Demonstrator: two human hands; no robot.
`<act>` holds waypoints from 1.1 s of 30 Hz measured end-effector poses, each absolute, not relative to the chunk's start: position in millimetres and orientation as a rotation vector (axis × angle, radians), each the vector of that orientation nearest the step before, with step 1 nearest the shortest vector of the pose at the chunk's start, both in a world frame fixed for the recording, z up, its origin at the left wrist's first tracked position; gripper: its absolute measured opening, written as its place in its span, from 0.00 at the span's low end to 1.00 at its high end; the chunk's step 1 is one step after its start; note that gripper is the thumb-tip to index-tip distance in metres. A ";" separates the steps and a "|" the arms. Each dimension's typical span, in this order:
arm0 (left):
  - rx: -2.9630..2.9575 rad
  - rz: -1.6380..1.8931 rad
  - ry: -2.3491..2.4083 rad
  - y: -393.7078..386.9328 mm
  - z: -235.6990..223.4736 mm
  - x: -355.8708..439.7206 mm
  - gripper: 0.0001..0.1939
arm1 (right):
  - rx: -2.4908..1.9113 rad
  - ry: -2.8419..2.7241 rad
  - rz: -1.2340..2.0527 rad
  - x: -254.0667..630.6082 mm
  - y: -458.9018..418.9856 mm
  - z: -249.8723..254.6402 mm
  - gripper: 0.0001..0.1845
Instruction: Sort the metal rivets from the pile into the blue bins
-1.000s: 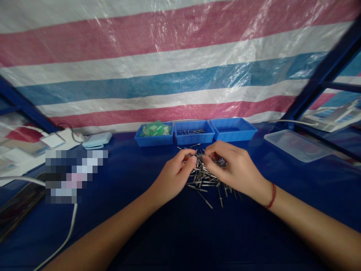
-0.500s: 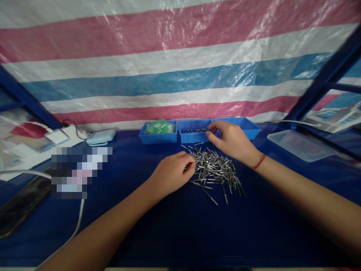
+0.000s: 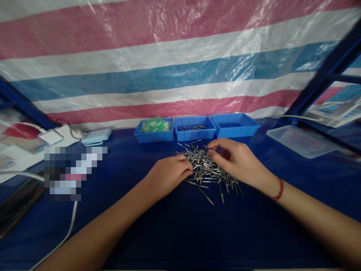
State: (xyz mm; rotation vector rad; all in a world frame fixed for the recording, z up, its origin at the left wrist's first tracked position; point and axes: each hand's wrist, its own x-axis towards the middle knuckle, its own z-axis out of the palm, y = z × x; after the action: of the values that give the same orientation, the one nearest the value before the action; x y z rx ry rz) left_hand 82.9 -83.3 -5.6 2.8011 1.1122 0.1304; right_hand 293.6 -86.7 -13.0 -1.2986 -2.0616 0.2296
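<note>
Dozens of metal rivets [image 3: 208, 165] lay tangled on the table [image 3: 180, 229] between the left hand [image 3: 166, 174] and right hand [image 3: 241, 161], whose fingers curled around nothing discernible, so light, single-piece pinches seemed best.

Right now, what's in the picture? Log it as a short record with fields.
left hand: fingers curled at the left edge of the pile; hold unclear
right hand: thumb and forefinger at the pile's upper right; hold unclear
pile: many thin metal pins, loose on the blue table
left bin: green packets
middle bin: a few pins
right bin: blue, beside the middle one
far right: clear plastic lid
left side: phone, light blue case
</note>
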 end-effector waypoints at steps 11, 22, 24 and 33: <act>2.840 0.377 1.186 -89.6 -3.3 82.5 0.10 | -1.149 -2.234 0.269 281.8 -102.2 -9.4 0.08; 2.385 0.917 1.126 -96.2 -1.1 93.5 0.10 | -1.028 -2.150 0.485 279.1 -107.8 -8.3 0.08; 2.279 0.922 1.148 -96.3 -1.4 94.8 0.10 | -1.030 -2.109 0.523 278.7 -108.0 -9.3 0.09; 2.165 0.980 1.127 -98.2 1.4 96.8 0.05 | -1.040 -1.968 0.708 276.4 -111.4 -10.8 0.08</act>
State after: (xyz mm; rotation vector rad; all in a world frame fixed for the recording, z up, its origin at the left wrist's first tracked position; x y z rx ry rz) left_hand 96.8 -98.2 1.4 2.1652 1.1274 0.9799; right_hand 276.4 -111.4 -10.8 -1.0398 -1.9681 0.7080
